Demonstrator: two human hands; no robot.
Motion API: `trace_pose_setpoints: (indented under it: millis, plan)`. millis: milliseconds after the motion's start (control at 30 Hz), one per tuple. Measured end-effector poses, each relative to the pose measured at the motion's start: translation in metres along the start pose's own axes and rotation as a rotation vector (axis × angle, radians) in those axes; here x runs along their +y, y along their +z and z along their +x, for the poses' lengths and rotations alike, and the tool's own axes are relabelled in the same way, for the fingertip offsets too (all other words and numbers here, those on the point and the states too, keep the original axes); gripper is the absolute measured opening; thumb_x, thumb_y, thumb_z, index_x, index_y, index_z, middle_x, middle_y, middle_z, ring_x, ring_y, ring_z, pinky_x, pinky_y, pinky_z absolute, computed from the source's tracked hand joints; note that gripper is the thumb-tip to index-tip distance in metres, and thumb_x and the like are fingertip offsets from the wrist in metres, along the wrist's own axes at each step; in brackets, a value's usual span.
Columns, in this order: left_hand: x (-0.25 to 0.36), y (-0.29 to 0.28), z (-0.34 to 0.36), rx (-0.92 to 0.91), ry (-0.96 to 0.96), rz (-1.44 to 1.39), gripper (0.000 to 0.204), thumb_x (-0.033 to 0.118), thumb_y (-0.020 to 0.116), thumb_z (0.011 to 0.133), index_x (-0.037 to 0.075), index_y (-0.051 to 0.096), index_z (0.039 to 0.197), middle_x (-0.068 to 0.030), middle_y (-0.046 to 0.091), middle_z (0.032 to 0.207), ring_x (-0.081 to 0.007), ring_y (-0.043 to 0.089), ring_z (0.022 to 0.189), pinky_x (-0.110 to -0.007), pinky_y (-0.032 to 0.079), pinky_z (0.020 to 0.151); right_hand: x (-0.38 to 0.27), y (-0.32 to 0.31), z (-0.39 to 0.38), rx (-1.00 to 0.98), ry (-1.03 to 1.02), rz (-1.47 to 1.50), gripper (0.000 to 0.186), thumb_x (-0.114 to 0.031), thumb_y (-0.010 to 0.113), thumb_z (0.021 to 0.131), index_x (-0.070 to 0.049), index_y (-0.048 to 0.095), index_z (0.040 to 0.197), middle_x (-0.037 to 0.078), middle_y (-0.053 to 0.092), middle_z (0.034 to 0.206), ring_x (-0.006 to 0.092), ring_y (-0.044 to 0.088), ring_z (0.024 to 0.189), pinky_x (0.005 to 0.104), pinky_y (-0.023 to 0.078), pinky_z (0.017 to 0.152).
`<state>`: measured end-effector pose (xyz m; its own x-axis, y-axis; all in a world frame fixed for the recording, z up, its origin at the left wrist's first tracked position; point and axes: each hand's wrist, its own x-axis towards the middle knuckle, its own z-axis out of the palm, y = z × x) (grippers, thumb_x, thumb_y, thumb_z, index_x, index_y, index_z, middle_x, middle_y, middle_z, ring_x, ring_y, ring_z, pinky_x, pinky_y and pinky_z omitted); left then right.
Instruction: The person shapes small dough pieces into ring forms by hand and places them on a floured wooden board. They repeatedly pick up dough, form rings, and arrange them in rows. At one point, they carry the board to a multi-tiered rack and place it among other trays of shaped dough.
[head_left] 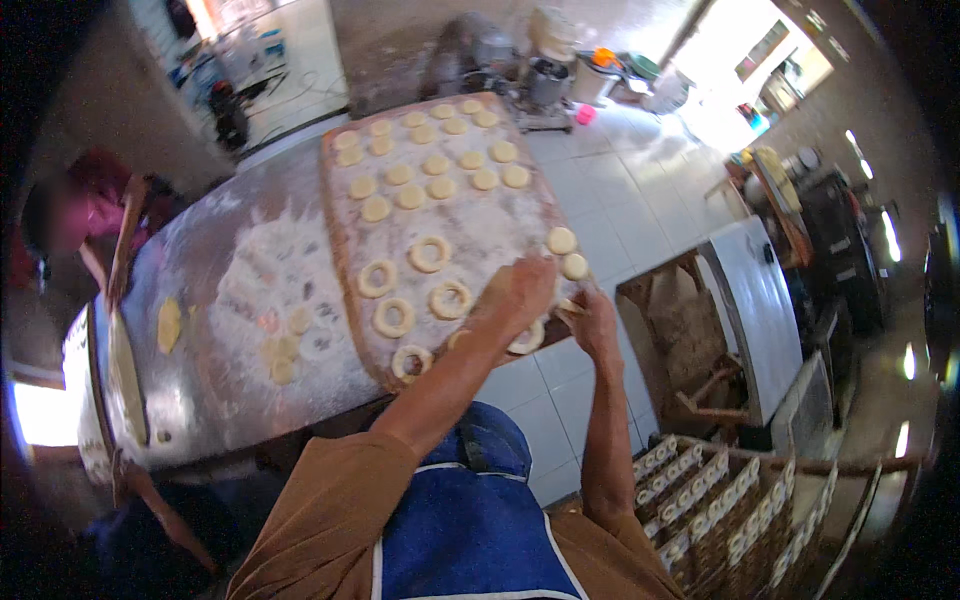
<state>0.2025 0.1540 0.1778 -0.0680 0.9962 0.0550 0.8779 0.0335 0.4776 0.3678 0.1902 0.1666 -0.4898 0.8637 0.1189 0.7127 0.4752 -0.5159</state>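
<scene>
My left hand [530, 285] is over the right part of the floured board [480, 225], its fingers curled in and mostly hidden; what they hold, if anything, cannot be seen. Close beside it, at the board's right edge, my right hand [594, 322] pinches a pale dough piece [572, 306]. Two round dough discs [562, 240] lie just beyond my hands. To the left are several dough rings [393, 317], and another ring [527, 340] shows partly between my forearms. Rows of flat dough rounds [410, 195] cover the far half of the board.
Left of the board, a metal table [200, 370] carries scattered flour and dough scraps [281, 358]. A person [75, 215] at the far left holds a long wooden stick. Racks of dough rings [700, 500] stand at lower right, below a metal-topped stand [755, 310]. Buckets [595, 78] stand by the wall.
</scene>
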Motion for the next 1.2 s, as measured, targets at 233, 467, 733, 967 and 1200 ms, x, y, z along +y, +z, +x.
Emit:
trace_pose_setpoints:
  millis: [233, 467, 733, 967, 1200]
  plan:
    - [-0.064, -0.006, -0.084, 0.246, -0.026, -0.766, 0.039, 0.009, 0.066, 0.075, 0.001, 0.054, 0.111, -0.0194, 0.061, 0.106, -0.0354, 0.058, 0.103, -0.043, 0.046, 0.088, -0.091, 0.004, -0.025, -0.169, -0.016, 0.477, 0.022, -0.009, 0.075, 0.073, -0.001, 0.059, 0.085, 0.012, 0.064, 0.079, 0.0236, 0.063, 0.077, 0.0367, 0.05, 0.069]
    - [-0.209, -0.05, -0.316, 0.755, -0.69, -0.232, 0.039, 0.006, 0.067, 0.08, -0.001, 0.052, 0.116, -0.0217, 0.059, 0.106, -0.0367, 0.058, 0.103, -0.042, 0.046, 0.088, -0.263, 0.157, -0.052, -0.53, -0.446, 0.376, 0.036, -0.001, 0.063, 0.074, -0.002, 0.057, 0.109, 0.019, 0.065, 0.094, 0.0342, 0.065, 0.089, 0.0415, 0.05, 0.078]
    - [-0.231, -0.056, -0.338, 0.59, -0.775, 0.082, 0.037, 0.015, 0.061, 0.085, -0.002, 0.053, 0.117, -0.0235, 0.056, 0.112, -0.0417, 0.048, 0.115, -0.05, 0.038, 0.098, -0.289, 0.274, -0.041, -0.162, -0.83, 0.007, 0.034, -0.005, 0.064, 0.076, -0.002, 0.055, 0.108, 0.018, 0.065, 0.091, 0.0369, 0.06, 0.096, 0.0508, 0.042, 0.089]
    - [-0.228, -0.069, -0.331, 0.738, -0.624, -0.705, 0.034, 0.02, 0.064, 0.089, -0.002, 0.057, 0.115, -0.0158, 0.063, 0.107, -0.026, 0.062, 0.101, -0.038, 0.05, 0.087, -0.308, 0.228, -0.04, -0.672, -0.175, 0.705, 0.029, 0.002, 0.069, 0.073, -0.002, 0.052, 0.096, 0.01, 0.063, 0.085, 0.0249, 0.065, 0.082, 0.0374, 0.052, 0.071]
    - [-0.224, -0.11, -0.317, 0.705, -0.637, -0.962, 0.029, 0.017, 0.066, 0.089, -0.002, 0.064, 0.11, -0.0138, 0.067, 0.104, -0.0192, 0.063, 0.097, -0.031, 0.05, 0.085, -0.322, 0.225, -0.052, -0.38, -0.14, 0.791, 0.038, 0.001, 0.073, 0.076, -0.002, 0.048, 0.105, 0.01, 0.061, 0.091, 0.0183, 0.065, 0.084, 0.0301, 0.054, 0.071]
